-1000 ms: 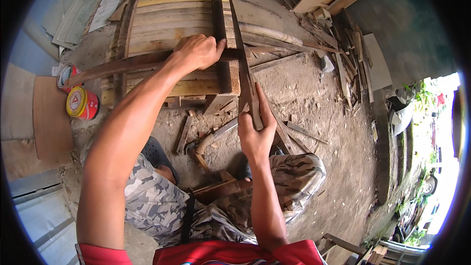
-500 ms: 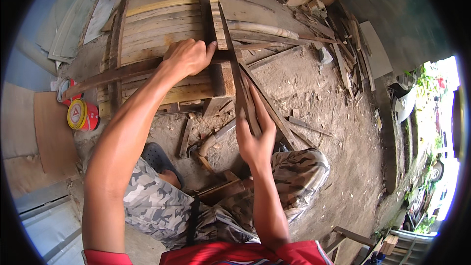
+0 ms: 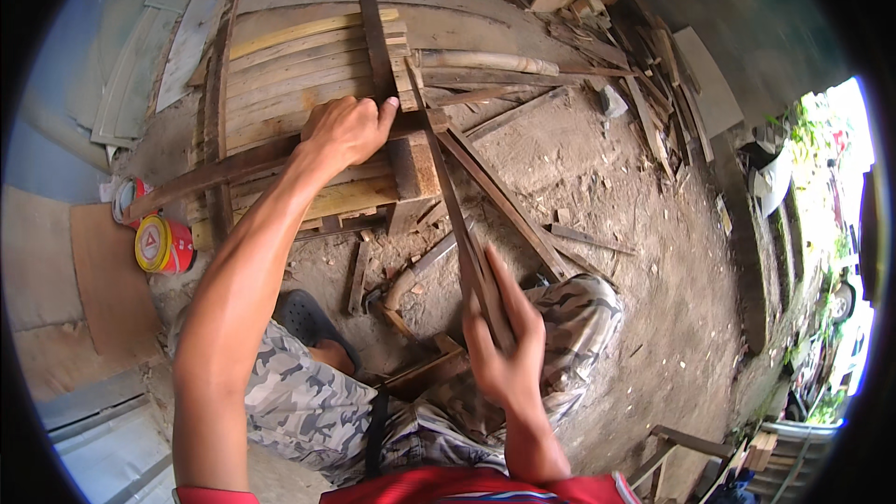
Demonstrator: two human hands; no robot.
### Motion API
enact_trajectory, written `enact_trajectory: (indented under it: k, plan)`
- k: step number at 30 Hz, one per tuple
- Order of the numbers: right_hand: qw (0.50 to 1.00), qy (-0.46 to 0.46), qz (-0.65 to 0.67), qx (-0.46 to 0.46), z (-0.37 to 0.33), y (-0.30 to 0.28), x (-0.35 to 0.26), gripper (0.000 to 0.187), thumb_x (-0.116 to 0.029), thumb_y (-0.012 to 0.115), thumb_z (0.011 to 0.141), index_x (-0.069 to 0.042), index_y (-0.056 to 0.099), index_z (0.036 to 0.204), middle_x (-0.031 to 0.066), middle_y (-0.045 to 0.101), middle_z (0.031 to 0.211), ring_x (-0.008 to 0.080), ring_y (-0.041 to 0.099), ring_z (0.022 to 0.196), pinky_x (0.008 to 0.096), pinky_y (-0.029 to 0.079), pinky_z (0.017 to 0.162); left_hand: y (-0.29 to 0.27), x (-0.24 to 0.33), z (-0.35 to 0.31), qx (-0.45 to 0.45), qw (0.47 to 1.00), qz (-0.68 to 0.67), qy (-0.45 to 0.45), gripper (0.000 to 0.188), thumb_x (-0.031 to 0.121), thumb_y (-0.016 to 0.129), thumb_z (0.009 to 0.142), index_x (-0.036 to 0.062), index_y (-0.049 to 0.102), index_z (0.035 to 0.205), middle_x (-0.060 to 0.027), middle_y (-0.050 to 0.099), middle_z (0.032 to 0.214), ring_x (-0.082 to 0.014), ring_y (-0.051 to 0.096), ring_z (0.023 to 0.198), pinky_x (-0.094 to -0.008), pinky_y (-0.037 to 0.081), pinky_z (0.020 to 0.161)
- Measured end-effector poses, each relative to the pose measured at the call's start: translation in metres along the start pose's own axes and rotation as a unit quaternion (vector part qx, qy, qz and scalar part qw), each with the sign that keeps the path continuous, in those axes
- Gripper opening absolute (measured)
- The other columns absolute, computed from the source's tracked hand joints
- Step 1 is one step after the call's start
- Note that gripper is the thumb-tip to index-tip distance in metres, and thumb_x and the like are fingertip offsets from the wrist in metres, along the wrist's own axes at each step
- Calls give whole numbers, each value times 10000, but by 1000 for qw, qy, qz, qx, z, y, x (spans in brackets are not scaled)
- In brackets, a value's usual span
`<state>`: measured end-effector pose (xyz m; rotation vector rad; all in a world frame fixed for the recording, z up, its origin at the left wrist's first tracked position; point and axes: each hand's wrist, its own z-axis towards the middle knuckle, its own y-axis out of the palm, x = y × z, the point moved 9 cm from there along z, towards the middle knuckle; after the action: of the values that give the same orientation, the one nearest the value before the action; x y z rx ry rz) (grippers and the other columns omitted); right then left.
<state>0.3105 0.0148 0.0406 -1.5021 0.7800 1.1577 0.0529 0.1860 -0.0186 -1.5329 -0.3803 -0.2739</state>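
My left hand [image 3: 347,130] is closed over a dark wooden crosspiece [image 3: 224,170] that lies across a panel of pale wooden slats [image 3: 299,75] on the dirt ground. My right hand [image 3: 509,345] grips the near end of a long thin wooden strip [image 3: 448,187], which runs away from me up to the panel beside my left hand. A second thin strip [image 3: 509,210] lies angled next to it. My knees in camouflage shorts [image 3: 308,401] are below both hands.
Two red and yellow tins [image 3: 163,243] stand at the left by a brown board [image 3: 107,285]. A hammer [image 3: 411,275] lies on the dirt between my legs. Scrap wood [image 3: 644,47] is piled at the upper right. A dark sandal [image 3: 313,322] is on my left foot.
My right hand has drawn the thin strip slightly toward me and lower. The left hand keeps its hold on the crosspiece. The view has shifted a little.
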Motion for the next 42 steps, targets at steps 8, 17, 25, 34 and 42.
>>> enact_trajectory:
  k: [8, 17, 25, 34, 42]
  plan:
    - [999, -43, -22, -18, -46, -7, 8, 701, 40, 546, 810, 25, 407, 1497, 244, 635, 1313, 227, 699, 1065, 295, 508, 901, -2, -17, 6, 26, 997, 64, -46, 781, 513, 274, 1077, 46, 528, 505, -98, 465, 432, -247, 470, 401, -463, 474, 520]
    - [999, -11, 31, 12, 22, 5, 13, 666, -41, 573, 814, 17, 442, 1464, 271, 700, 1102, 358, 727, 956, 373, 548, 850, -5, -2, 0, -23, 997, 55, -52, 797, 501, 291, 1074, -79, 537, 584, -276, 530, 562, -452, 577, 568, -538, 484, 672]
    - [998, -57, 29, 7, -44, 2, 40, 735, 3, 579, 785, -15, 421, 1502, 222, 728, 1025, 257, 734, 758, 314, 553, 745, -1, -12, 11, 7, 994, 91, -59, 808, 530, 254, 1065, -45, 630, 640, -280, 637, 652, -435, 674, 672, -534, 528, 714]
    - [998, -15, 61, 13, 44, 18, 20, 673, -44, 575, 807, 5, 451, 1467, 269, 686, 1158, 286, 697, 1032, 338, 498, 937, 4, -26, 15, -22, 993, 101, -54, 817, 536, 262, 1065, -81, 580, 633, -305, 582, 616, -450, 631, 612, -542, 501, 686]
    - [998, -56, 38, -18, -53, 2, 33, 756, -2, 583, 792, -13, 382, 1521, 224, 732, 1001, 324, 733, 726, 318, 564, 687, -4, -28, 10, 12, 991, 105, -82, 783, 543, 262, 1057, -74, 636, 753, -334, 653, 775, -491, 669, 779, -545, 519, 764]
